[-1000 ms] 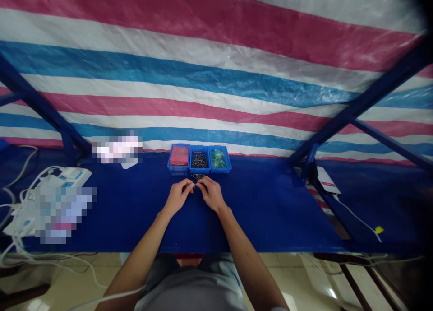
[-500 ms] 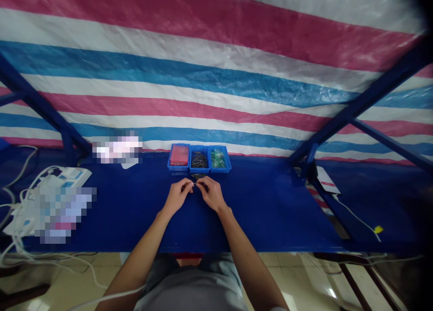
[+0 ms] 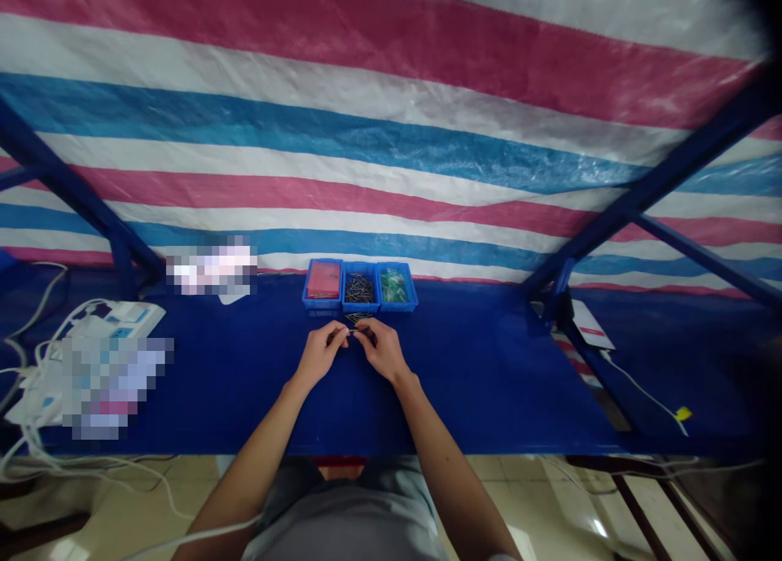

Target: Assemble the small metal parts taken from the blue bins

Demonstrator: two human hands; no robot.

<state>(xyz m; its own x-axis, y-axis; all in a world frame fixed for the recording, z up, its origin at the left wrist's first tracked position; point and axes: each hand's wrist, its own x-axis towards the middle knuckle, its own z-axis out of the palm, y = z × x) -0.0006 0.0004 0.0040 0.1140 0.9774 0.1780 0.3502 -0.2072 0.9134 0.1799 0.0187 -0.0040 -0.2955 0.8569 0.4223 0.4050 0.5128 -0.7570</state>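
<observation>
My left hand (image 3: 319, 352) is closed in a pinch, its fingertips on one end of a small thin screw (image 3: 352, 330). Opposite it, my right hand (image 3: 384, 348) pinches the same screw from the other side, so the two hands almost meet. Just beyond the fingertips lies a small pile of loose screws (image 3: 359, 317) on the blue table. Behind the pile a blue bin (image 3: 360, 307) holds many dark screws (image 3: 359, 288). The fingers partly cover the screw.
A bin of flat red packets (image 3: 324, 281) adjoins on the left, one of green-and-clear pieces (image 3: 394, 286) on the right. White power strips with cables (image 3: 122, 321) lie at the left. A white device (image 3: 591, 325) sits right, near a blue frame post (image 3: 559, 292).
The fingers of my right hand have shifted slightly around the screw, and more of it shows between the fingertips. My left hand and the bins stay in place.
</observation>
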